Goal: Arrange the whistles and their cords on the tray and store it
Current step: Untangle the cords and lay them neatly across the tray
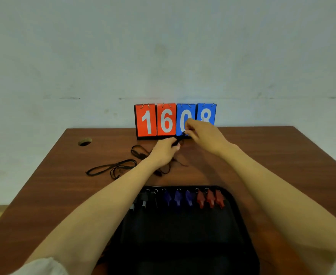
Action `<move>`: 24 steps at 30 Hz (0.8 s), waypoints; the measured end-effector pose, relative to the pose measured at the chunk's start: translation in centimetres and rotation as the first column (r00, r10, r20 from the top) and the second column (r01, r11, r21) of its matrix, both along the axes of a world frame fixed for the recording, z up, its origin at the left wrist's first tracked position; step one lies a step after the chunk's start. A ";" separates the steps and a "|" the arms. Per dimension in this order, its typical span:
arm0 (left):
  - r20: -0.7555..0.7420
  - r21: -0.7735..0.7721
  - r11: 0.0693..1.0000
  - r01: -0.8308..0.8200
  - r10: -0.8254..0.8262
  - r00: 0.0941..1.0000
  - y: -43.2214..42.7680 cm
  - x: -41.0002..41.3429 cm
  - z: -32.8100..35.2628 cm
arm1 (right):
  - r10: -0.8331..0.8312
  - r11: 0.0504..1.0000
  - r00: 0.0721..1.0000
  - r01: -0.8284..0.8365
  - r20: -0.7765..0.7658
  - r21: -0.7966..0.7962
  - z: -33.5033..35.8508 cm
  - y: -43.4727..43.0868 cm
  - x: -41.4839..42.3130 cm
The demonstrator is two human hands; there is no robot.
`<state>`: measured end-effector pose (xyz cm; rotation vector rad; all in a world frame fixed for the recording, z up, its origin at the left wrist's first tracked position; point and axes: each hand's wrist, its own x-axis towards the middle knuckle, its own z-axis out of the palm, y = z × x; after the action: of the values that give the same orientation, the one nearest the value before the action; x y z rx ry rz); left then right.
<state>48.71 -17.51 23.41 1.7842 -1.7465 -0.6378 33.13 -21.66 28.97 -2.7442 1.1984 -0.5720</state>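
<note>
A black tray lies at the near edge of the brown table. Along its far side runs a row of whistles: black ones at the left, blue ones in the middle, red ones at the right. Both my hands reach to the far middle of the table and share one black cord. My left hand grips its lower part, and my right hand pinches its upper end. More black cords lie loose on the table to the left, and another lies beside my left hand.
A flip scoreboard reading 1608 in red and blue cards stands at the table's far edge against the pale wall, just behind my hands. A round cable hole sits at the far left of the table top.
</note>
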 end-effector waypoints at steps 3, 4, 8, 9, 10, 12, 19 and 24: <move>-0.089 -0.083 0.992 -0.100 0.093 0.992 0.8 0.6 3.2 | -0.081 0.992 0.989 0.093 0.123 -0.091 3.8 0.5 -1.4; -0.075 -0.110 0.986 -0.126 0.119 0.990 1.1 0.9 4.2 | -0.097 0.987 0.982 0.116 0.161 -0.112 5.0 0.7 -2.0; -0.011 -0.229 0.955 -0.187 0.190 0.982 2.4 2.0 8.1 | -0.131 0.964 0.951 0.189 0.280 -0.190 8.8 1.8 -3.8; -0.003 -0.248 0.946 -0.208 0.214 0.977 2.8 2.3 9.0 | -0.141 0.959 0.939 0.208 0.314 -0.191 9.5 2.1 -4.2; 0.001 -0.272 0.936 -0.224 0.234 0.972 3.1 2.5 9.8 | -0.147 0.956 0.926 0.224 0.349 -0.191 10.2 2.3 -4.6; -0.017 -0.334 0.910 -0.248 0.257 0.966 4.1 2.9 11.4 | -0.145 0.950 0.901 0.243 0.409 -0.198 11.2 3.0 -5.4; 0.020 -0.507 0.816 -0.278 0.333 0.943 7.9 4.7 14.5 | -0.147 0.945 0.885 0.257 0.442 -0.201 11.6 5.3 -7.3; 0.199 -0.480 0.839 -0.259 0.391 0.899 10.4 6.8 13.4 | -0.176 0.968 0.890 0.233 0.421 -0.089 10.0 6.5 -8.5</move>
<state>55.51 -7.15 36.84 1.8383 -1.5398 0.1730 24.66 -15.12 38.94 -2.4253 1.3830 -1.2284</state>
